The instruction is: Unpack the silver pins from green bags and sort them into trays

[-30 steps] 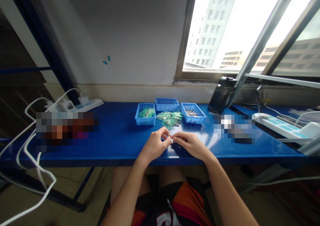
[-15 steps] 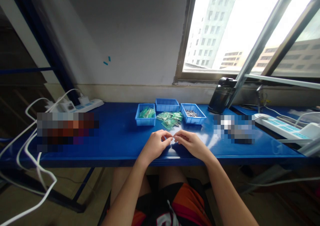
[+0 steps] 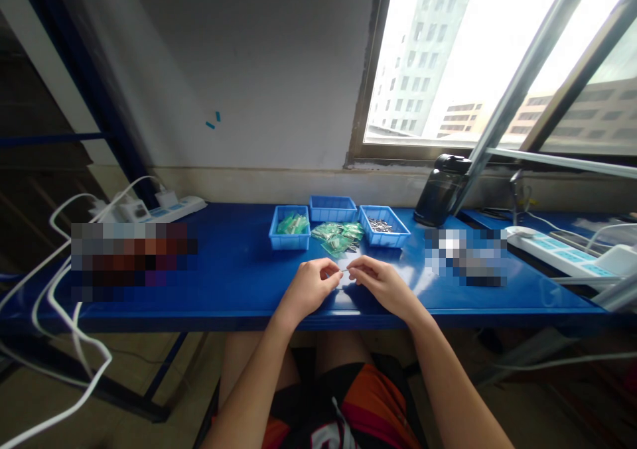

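"What's being held there, over the desk (image 3: 223, 263)?"
"A thin rod (image 3: 345, 270), just this side of the green packets (image 3: 338, 238). It looks light and stiff, probably slick; I'd take it by the ends."
"And the grip?"
"Narrow: the left hand (image 3: 313, 283) pinches one end, the right hand (image 3: 377, 278) the other, thumbs and fingertips nearly closed."

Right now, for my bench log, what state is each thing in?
Left hand: pinching a thin piece.
Right hand: pinching its other end.
Left bin: holding green packets.
Rear bin: open-topped, upright.
Right bin: holding metal pieces.
Loose packets: heaped on the table.
Black bottle: standing, lid on.
Left power strip: plugs in.
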{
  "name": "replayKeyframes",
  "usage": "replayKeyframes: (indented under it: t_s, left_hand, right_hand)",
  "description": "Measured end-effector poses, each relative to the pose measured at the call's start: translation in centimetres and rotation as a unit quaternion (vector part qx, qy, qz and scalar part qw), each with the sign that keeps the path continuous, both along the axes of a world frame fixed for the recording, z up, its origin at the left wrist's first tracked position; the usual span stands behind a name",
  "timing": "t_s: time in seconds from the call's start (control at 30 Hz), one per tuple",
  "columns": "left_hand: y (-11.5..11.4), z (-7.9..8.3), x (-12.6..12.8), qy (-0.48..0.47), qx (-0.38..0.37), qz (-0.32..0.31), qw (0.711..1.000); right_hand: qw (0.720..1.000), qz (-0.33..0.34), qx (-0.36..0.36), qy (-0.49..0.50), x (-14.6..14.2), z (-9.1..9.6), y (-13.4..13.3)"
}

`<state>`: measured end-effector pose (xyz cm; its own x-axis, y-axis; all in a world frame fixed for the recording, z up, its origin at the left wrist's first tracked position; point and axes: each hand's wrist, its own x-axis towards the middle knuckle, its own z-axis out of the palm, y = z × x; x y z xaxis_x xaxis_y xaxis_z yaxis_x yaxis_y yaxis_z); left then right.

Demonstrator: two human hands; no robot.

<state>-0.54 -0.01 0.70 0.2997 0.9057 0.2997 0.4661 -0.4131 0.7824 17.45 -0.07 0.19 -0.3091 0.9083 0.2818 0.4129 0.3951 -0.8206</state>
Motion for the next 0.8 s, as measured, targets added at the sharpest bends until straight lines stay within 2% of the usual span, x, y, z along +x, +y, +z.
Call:
replayKeyframes:
  t_s: [0.2,0.4,0.8]
  left_hand:
    - [-0.18,-0.03,-0.05,-0.003,0.014,0.0,1.0]
    - [-0.32,-0.1,-0.08,-0.025,0.008,-0.023,0.999]
    - [-0.53,-0.02,-0.07,-0.006,-0.016,-0.049,0.999]
  right_hand:
    - [0.998,-0.013,0.022,-0.049,-0.19,-0.13,0.19]
    - [0.992,0.007,0.061,-0.108,-0.28,-0.24,0.17]
    - [0.999,0.008,0.023,-0.048,-0.15,-0.2,0.2]
